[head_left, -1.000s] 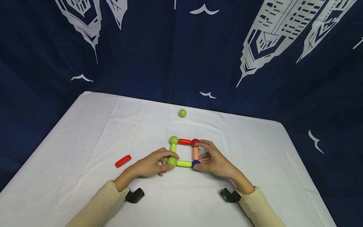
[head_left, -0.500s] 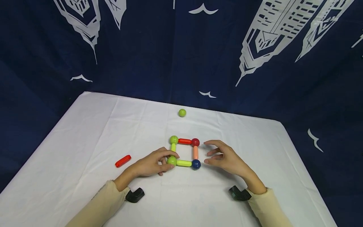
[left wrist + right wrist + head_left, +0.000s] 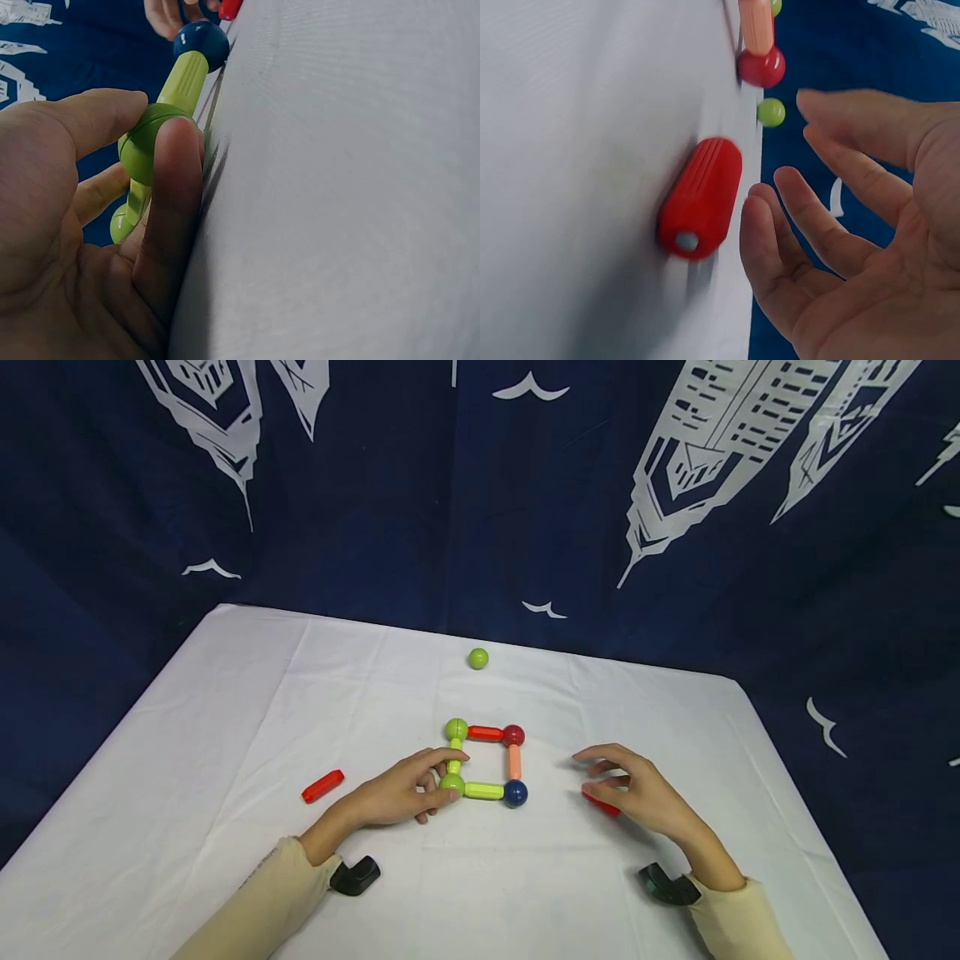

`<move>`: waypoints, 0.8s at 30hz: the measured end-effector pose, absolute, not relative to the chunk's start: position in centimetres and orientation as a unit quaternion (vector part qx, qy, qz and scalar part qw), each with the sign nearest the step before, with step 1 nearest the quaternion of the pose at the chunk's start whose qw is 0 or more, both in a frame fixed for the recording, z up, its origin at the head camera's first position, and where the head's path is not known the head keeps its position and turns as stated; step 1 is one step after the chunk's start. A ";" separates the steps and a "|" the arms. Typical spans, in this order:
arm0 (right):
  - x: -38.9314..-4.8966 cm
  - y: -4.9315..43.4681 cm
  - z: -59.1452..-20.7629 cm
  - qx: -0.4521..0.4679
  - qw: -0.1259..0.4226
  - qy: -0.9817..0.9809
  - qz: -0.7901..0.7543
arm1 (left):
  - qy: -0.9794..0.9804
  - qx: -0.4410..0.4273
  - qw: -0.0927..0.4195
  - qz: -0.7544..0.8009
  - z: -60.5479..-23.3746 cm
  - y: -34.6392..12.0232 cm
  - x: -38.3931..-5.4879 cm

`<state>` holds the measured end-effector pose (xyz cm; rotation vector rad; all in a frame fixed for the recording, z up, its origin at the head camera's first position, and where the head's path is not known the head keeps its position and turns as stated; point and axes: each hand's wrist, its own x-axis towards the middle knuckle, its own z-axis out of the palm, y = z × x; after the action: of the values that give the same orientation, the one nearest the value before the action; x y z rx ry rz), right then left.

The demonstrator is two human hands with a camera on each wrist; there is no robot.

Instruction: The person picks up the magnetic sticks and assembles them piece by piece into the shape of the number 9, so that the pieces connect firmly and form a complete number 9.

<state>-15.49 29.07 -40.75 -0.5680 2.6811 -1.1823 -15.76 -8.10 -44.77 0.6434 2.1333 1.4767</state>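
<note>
A square of magnetic rods and balls lies on the table, with two green balls on its left, a red ball (image 3: 513, 736) at the far right corner and a blue ball (image 3: 515, 793) at the near right. My left hand (image 3: 401, 789) pinches the near left green ball (image 3: 142, 150) between thumb and finger. My right hand (image 3: 633, 789) hovers with parted fingers over a loose red rod (image 3: 701, 199) and holds nothing. In the head view this hand partly hides that rod. Yellow-green rod (image 3: 483, 791), red rod (image 3: 486, 733) and orange rod (image 3: 513, 762) form sides of the square.
Another red rod (image 3: 323, 786) lies left of the square, near my left forearm. A loose green ball (image 3: 478, 658) sits by the far edge of the white-covered table (image 3: 225, 710). Behind it hangs a dark blue printed cloth (image 3: 390, 527).
My right hand has let go of the square's right side and moved right, over the loose red rod, which has come into sight. The left hand keeps its place at the green ball.
</note>
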 end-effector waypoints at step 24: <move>-15.8 32.5 -42.0 -0.220 0.168 0.861 -0.428 | 0.773 0.232 0.237 0.541 -44.7 -8.0 -15.8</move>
<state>-15.77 32.46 -42.00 -0.6245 2.4483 -1.2177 -15.78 -8.03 -44.74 0.6365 2.1191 1.4824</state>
